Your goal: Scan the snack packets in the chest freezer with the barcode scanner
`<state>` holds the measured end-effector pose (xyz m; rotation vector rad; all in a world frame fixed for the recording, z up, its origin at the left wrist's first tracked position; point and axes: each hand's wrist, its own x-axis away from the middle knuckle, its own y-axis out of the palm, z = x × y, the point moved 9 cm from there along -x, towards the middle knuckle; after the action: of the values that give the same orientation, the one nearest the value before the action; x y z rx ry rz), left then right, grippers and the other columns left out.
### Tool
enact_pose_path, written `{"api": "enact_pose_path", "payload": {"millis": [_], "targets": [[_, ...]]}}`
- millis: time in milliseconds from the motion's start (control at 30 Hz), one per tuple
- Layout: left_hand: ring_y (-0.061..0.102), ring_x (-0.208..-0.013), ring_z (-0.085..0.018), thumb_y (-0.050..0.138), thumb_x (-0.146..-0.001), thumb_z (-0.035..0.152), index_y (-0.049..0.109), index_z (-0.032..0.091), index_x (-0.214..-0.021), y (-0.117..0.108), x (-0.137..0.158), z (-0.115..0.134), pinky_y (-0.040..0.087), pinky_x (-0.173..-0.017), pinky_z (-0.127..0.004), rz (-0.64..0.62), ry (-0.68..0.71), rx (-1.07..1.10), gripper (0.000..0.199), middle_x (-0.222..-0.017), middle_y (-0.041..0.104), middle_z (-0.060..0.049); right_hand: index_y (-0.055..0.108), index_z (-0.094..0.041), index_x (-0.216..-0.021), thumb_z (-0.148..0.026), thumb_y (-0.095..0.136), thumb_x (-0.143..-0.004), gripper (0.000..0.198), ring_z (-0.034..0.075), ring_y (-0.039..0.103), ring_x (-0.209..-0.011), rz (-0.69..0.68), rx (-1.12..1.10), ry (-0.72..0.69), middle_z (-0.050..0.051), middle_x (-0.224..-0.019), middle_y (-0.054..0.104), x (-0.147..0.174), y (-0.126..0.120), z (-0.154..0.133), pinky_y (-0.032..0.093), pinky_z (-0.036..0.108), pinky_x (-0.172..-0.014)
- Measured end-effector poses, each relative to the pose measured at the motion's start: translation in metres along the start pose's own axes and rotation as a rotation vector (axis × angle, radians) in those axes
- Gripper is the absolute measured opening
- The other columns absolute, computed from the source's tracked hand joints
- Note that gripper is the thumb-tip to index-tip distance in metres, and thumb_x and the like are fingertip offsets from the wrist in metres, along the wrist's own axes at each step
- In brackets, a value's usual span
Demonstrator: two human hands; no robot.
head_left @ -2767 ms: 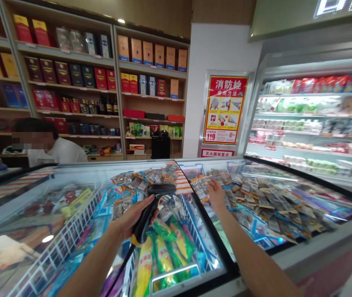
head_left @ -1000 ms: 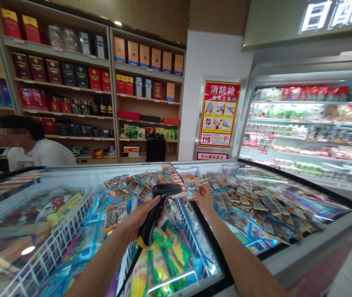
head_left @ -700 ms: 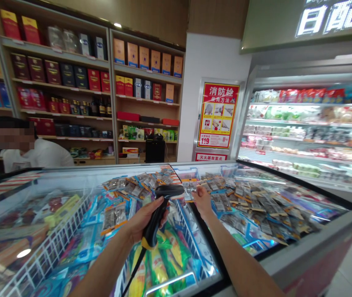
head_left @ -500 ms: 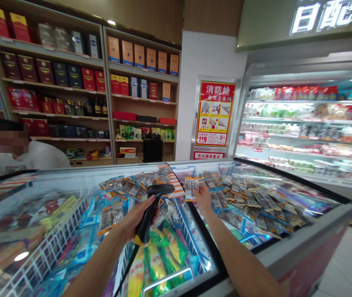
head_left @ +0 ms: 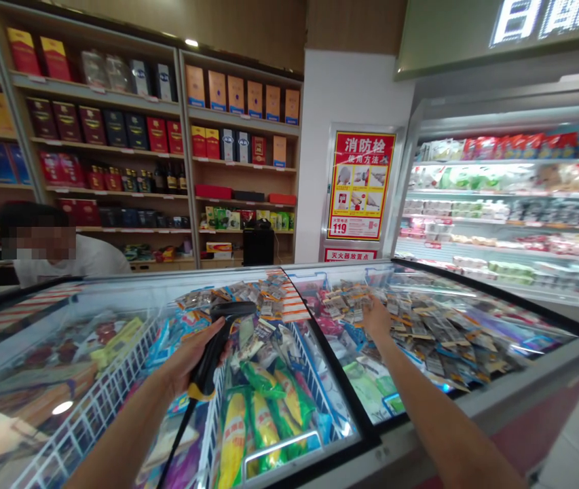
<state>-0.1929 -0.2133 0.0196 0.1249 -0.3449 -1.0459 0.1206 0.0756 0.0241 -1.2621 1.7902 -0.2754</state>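
Note:
My left hand is wrapped round the handle of a black and yellow barcode scanner, whose head points right and whose cord hangs down. It is held over the left part of a glass-topped chest freezer. My right hand is over the right glass lid, its fingers bent and closed at a heap of small flat packets with orange and blue edges. What its fingertips hold, if anything, is hidden among them. A second heap of like packets lies on the left lid, behind the scanner.
Under the glass, a white wire basket holds corn packs in yellow and green wrap. A black frame bar divides the lids. A person in white is behind the freezer at left. Shelves of boxes and a lit chiller stand beyond.
My right hand has moved right, from beside the dividing bar, where it held up a packet, to the heap on the right lid. My left hand and the scanner have shifted left.

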Motion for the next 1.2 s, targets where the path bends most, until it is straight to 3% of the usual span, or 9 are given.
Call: {"api": "enact_pose_path", "payload": {"millis": [167, 400, 567, 733, 933, 1067, 1200], "targets": [[0.053, -0.041, -0.009, 0.053, -0.073, 0.038, 0.055, 0.013, -0.071, -0.026, 0.012, 0.001, 0.044, -0.040, -0.019, 0.039, -0.002, -0.033, 0.024, -0.053, 0.059, -0.003, 0.060, -0.014, -0.101, -0.012, 0.038, -0.073, 0.035, 0.025, 0.049, -0.100, 0.009, 0.171, -0.156, 0.015, -0.108, 0.052, 0.011, -0.005, -0.012, 0.037, 0.034, -0.081], [0.052, -0.042, -0.009, 0.053, -0.074, 0.035, 0.057, 0.012, -0.070, -0.063, 0.029, 0.005, 0.043, -0.039, -0.018, 0.109, 0.022, -0.037, 0.024, -0.054, 0.060, -0.004, 0.060, -0.018, -0.101, -0.020, 0.041, -0.076, 0.032, 0.030, 0.041, -0.109, 0.005, 0.170, -0.158, 0.012, -0.121, 0.045, 0.036, -0.003, -0.048, 0.031, 0.043, -0.085], [0.053, -0.042, -0.010, 0.056, -0.070, 0.040, 0.056, 0.012, -0.069, -0.097, 0.039, 0.004, 0.043, -0.038, -0.018, 0.169, 0.042, -0.054, 0.028, -0.054, 0.059, -0.004, 0.060, -0.019, -0.100, -0.023, 0.042, -0.077, 0.029, 0.024, 0.042, -0.109, -0.120, 0.035, -0.284, 0.009, -0.118, 0.049, 0.072, 0.016, -0.114, 0.030, 0.038, -0.088], [0.051, -0.040, -0.009, 0.055, -0.071, 0.039, 0.054, 0.013, -0.070, -0.118, 0.052, 0.002, 0.040, -0.036, -0.018, 0.186, 0.043, -0.017, 0.027, -0.052, 0.058, -0.003, 0.062, -0.019, -0.092, -0.032, 0.044, -0.077, 0.027, 0.022, 0.050, -0.098, -0.330, -0.110, -0.415, 0.008, -0.102, 0.059, 0.129, 0.040, -0.197, 0.035, 0.033, -0.084], [0.051, -0.040, -0.009, 0.056, -0.069, 0.042, 0.053, 0.013, -0.069, -0.135, 0.061, -0.001, 0.041, -0.037, -0.017, 0.207, 0.071, 0.013, 0.029, -0.053, 0.059, -0.003, 0.066, -0.017, -0.074, -0.050, 0.036, -0.078, 0.045, 0.025, 0.056, -0.089, -0.585, -0.062, -0.534, 0.012, -0.084, 0.065, 0.199, 0.070, -0.278, 0.039, 0.035, -0.075], [0.051, -0.040, -0.009, 0.056, -0.070, 0.040, 0.053, 0.013, -0.071, -0.136, 0.065, 0.000, 0.041, -0.037, -0.017, 0.230, 0.094, 0.028, 0.027, -0.051, 0.058, -0.002, 0.066, -0.015, -0.076, -0.056, 0.045, -0.069, 0.046, 0.028, 0.054, -0.095, -0.634, 0.011, -0.482, 0.015, -0.088, 0.064, 0.220, 0.080, -0.294, 0.039, 0.039, -0.076], [0.050, -0.038, -0.008, 0.052, -0.074, 0.039, 0.053, 0.012, -0.070, -0.126, 0.070, 0.003, 0.039, -0.035, -0.017, 0.250, 0.078, 0.042, 0.027, -0.050, 0.058, -0.003, 0.065, -0.018, -0.076, -0.039, 0.053, -0.068, 0.026, 0.024, 0.058, -0.088, -0.702, -0.078, -0.386, 0.009, -0.085, 0.066, 0.216, 0.089, -0.284, 0.041, 0.033, -0.073]]}}
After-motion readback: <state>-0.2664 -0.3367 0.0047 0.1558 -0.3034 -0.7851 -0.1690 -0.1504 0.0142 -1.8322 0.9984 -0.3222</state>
